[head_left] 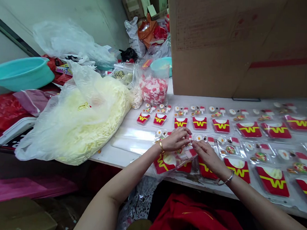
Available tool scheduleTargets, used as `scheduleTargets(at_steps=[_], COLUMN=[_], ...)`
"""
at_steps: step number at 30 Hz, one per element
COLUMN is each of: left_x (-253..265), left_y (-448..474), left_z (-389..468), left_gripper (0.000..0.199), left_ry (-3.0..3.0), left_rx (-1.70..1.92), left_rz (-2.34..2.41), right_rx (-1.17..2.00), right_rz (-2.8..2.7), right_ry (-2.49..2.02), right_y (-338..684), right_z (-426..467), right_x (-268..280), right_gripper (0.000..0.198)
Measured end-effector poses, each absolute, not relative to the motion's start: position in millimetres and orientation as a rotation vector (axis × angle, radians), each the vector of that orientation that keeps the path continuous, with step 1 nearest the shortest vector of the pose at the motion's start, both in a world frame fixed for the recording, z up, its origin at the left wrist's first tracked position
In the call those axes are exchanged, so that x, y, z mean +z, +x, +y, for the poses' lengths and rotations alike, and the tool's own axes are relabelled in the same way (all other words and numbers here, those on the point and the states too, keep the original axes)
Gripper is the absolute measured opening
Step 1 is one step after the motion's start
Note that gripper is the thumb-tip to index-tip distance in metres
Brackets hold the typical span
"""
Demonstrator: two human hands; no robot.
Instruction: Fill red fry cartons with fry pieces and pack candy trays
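Observation:
My left hand (176,140), a gold bracelet at its wrist, lies over the upper part of a clear blister pack with its fingers bent around the edge. That pack is tilted above the others and holds a red toy fries box (162,165) with a yellow W. Fingertips of my right hand (206,154) pinch close to the same edge and nearly meet my left fingers. Under the hands lie more packs, partly covered. Each pack has small toy food pieces, such as a fried egg (221,139), above a red box (236,169).
Rows of similar packs (273,179) cover the white table (129,157). On the left sits a big plastic bag of pale yellow pieces (100,114). Behind stand a bag of pink-and-white pieces (153,88), a turquoise basin (21,74) and a large cardboard box (212,70).

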State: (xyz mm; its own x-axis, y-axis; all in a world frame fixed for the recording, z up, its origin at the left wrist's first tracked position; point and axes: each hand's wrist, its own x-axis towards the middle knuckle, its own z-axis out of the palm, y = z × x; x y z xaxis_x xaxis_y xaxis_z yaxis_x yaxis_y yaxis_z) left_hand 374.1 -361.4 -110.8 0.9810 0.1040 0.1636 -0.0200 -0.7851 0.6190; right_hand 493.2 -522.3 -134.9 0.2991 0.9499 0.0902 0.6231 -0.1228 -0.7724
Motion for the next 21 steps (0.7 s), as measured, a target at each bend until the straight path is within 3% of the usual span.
scheduleTargets(at_steps=[5, 14, 18, 21], left_x=[-111, -105, -115, -117], left_y=[389, 410, 433, 443], left_z=[-366, -382, -382, -392], left_gripper=[0.018, 0.019, 0.021, 0.022], left_ry=[2.463, 2.154, 1.903, 1.844], left_rx=[0.148, 0.352, 0.650, 0.755], left_rz=[0.087, 0.330, 0.571, 0.572], right_rx=[0.642, 0.299, 0.712, 0.991], right_rz=[-1.314, -1.202, -0.749, -0.617], right_ry=[-1.655, -1.808, -1.583, -1.418], right_y=[488, 511, 521, 535], right_z=[-526, -525, -530, -549], right_x=[-132, -116, -120, -125], right_gripper=[0.035, 0.025, 0.047, 0.044])
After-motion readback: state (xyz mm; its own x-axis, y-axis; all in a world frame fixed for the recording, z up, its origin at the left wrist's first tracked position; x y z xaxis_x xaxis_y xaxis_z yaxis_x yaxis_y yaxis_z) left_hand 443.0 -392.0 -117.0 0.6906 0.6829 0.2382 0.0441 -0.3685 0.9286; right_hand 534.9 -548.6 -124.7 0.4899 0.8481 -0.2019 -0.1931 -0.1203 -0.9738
